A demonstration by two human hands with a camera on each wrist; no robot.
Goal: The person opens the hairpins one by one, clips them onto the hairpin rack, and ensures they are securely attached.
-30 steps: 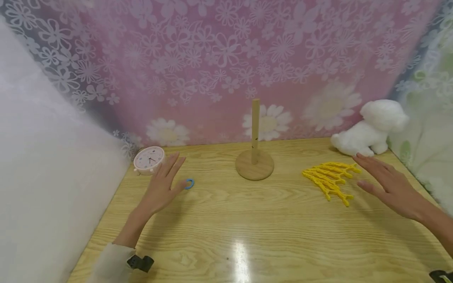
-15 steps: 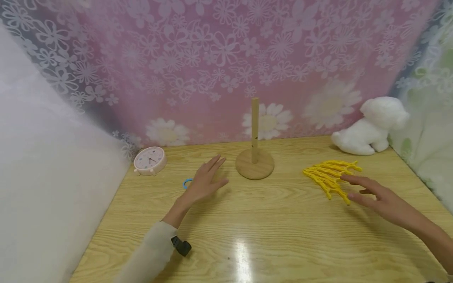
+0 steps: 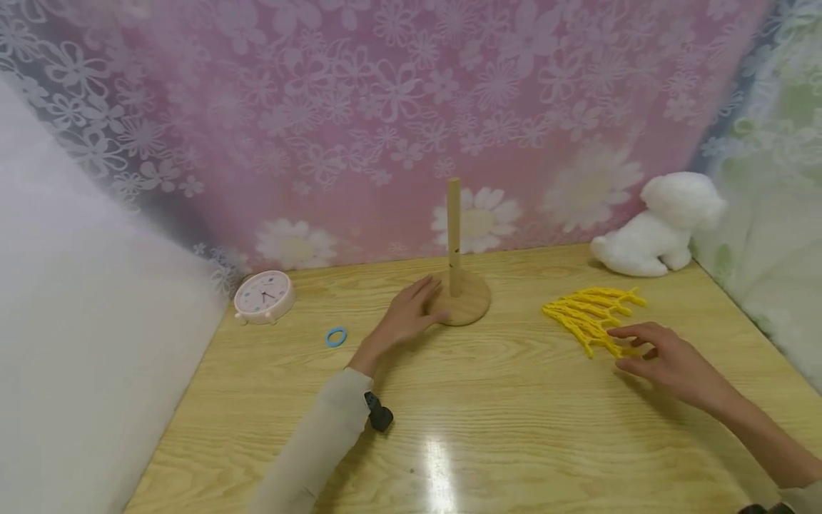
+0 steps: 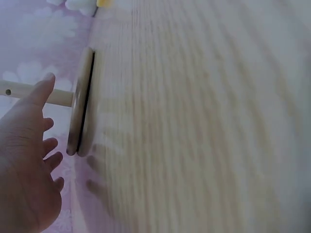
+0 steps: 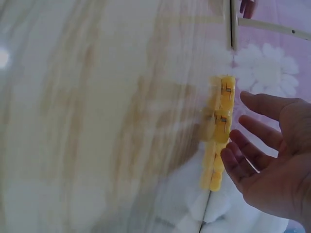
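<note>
1. Lit softly in head view, with white glare streak [image 3: 439, 475] on tabletop [image 3: 533, 435] (bright spot [image 5: 3, 58], too, in right wrist view).
2. Shadowed faintly beneath left hand [image 3: 403, 318] and right hand [image 3: 669, 368].
3. Dimmer and greyer in wrist views, blurred over nearest wood grain [image 4: 262, 107].

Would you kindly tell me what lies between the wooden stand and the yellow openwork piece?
Nothing: the head view shows only bare tabletop between the wooden stand and the yellow openwork piece.
</note>
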